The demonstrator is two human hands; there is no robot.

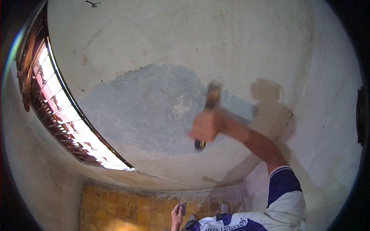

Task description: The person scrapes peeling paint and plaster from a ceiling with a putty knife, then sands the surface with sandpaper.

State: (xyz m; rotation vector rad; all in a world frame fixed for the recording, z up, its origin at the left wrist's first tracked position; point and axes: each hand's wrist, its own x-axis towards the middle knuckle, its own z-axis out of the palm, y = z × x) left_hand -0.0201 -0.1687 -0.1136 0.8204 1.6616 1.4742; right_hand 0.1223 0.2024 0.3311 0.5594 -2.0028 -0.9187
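Observation:
My right hand (207,126) is wrapped round a scraper (212,96), blurred by motion. Its black and yellow handle end sticks out below the fist, and its flat, brownish blade points up. Behind it, the wall carries a large bare grey patch (146,104) with a ragged upper edge; the blade overlaps the right part of this patch. Low in the view, near my body, my left hand (177,216) is closed on a small flat grey piece (183,208).
A barred window (63,104) with a wooden shutter (27,73) lies on the left. Cream painted wall (231,38) surrounds the patch, and another wall (331,100) meets it on the right. Yellowish floor tiles (115,204) and my feet (225,209) show below.

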